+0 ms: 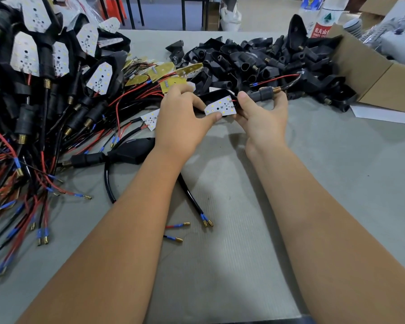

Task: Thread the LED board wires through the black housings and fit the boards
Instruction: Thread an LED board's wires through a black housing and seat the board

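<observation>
Both hands hold one black housing above the table's middle. A white LED board lies in its open face. My left hand grips the housing's left end, thumb on the board's lower edge. My right hand grips the stem end, thumb by the board's right edge. Red and black wires with blue crimp ends come out past the brass thread at the stem.
Finished housings with boards and tangled wires are heaped at the left. Loose yellow-backed boards lie behind my left hand. Empty black housings spill from a cardboard box at the right. One assembled unit lies beside my left forearm.
</observation>
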